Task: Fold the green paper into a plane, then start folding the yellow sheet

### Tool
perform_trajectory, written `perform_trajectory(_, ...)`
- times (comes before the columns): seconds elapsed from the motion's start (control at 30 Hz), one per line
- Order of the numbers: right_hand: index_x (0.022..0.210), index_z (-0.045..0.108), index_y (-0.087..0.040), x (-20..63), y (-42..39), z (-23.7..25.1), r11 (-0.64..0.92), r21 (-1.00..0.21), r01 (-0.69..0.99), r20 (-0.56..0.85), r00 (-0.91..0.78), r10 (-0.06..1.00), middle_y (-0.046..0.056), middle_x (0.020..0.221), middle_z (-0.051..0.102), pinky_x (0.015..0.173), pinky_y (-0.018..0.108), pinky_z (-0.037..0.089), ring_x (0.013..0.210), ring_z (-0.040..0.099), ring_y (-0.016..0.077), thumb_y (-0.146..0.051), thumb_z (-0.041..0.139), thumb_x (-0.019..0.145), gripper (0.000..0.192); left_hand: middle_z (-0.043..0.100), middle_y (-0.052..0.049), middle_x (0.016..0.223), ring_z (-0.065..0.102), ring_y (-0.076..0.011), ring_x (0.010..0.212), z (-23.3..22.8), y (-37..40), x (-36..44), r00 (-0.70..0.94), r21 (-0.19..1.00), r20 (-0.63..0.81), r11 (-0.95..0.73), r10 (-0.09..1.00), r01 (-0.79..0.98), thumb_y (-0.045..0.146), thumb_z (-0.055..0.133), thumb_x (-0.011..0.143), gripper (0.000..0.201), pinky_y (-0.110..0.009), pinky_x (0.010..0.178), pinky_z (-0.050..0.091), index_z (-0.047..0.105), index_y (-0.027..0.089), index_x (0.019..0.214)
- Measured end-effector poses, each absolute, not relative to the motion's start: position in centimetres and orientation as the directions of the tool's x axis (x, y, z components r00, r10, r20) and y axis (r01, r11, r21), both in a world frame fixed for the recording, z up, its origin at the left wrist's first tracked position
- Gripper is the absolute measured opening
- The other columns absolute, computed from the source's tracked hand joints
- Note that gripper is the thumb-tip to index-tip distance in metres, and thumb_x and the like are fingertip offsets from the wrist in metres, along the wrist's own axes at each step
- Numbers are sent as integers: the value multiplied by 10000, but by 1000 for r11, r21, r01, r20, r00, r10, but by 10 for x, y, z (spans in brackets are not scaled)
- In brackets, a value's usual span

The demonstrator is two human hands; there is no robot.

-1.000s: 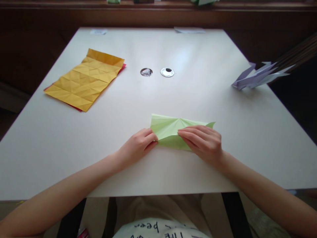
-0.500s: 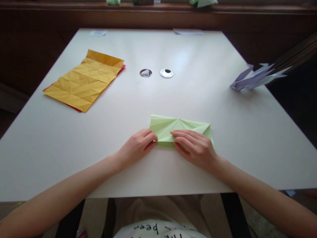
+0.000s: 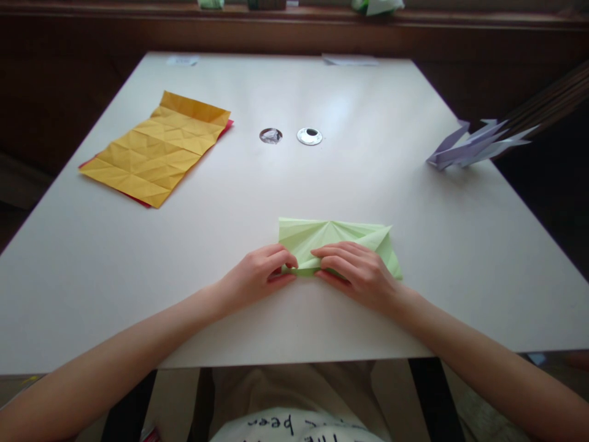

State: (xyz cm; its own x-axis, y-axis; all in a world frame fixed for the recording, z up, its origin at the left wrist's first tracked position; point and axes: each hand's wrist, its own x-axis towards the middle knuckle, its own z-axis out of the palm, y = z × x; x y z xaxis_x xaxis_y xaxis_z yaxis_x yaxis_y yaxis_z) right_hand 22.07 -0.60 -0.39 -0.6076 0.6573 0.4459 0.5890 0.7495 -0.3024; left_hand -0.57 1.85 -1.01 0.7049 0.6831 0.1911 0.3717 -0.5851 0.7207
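1. Green paper [image 3: 338, 240], already folded and creased, lies flat on the white table [image 3: 414, 258] near the front edge, in the head view.
2. Our left hand [image 3: 257, 276] pinches the near left corner of it between thumb and fingertips.
3. Our right hand [image 3: 356, 273] presses with flat fingers on the near edge, grasping nothing else.
4. We judge that the step in hand is folding the near edge, with both hands meeting at the middle.
5. We think the next move calls for firm pressure along the fold while the corner stays aligned.
6. Farther away we see a yellow creased sheet [image 3: 156, 150] at the left and purple folded paper [image 3: 473, 147] at the right.
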Motion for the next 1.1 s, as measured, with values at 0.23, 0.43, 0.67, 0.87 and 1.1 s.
perform_trajectory(0.23,809,560,-169,223,-5,-2,776,-303,553,454,-632,628,73,958,666,762,339,511,890,608,175,-261,573,803,94,536,3,757,497,-64,610,-10,18,-4,615,757,195,-516,764,401,91,524,778,100,-164,557,404,588,162,749)
perform_trajectory(0.43,1025,577,-154,222,-7,1,777,-234,584,447,-645,620,75,978,667,784,323,511,921,603,173,-169,551,811,216,539,-3,746,516,-92,678,-10,20,-7,616,680,238,-582,751,447,156,505,827,121,-187,606,413,594,175,746)
perform_trajectory(0.67,1061,593,-177,222,-9,1,788,-162,594,424,-679,600,74,1026,656,781,338,510,944,594,184,-187,534,823,245,575,-28,779,534,-118,732,-8,22,-9,676,544,309,-708,669,451,168,461,854,162,-220,666,436,601,169,772)
perform_trajectory(0.87,1075,587,-194,224,-6,-2,775,-174,607,449,-652,611,58,1033,657,773,337,506,933,595,178,-167,537,812,269,601,-31,830,550,-120,777,-12,23,-9,639,539,357,-709,681,455,133,483,833,137,-216,710,450,614,171,840)
perform_trajectory(1.1,1089,577,-177,224,-7,-1,772,-192,607,416,-662,624,87,1056,641,811,361,502,983,579,198,-205,535,817,277,609,-14,802,565,-105,732,-9,24,-10,596,637,287,-614,750,466,131,503,819,121,-200,671,453,613,179,829)
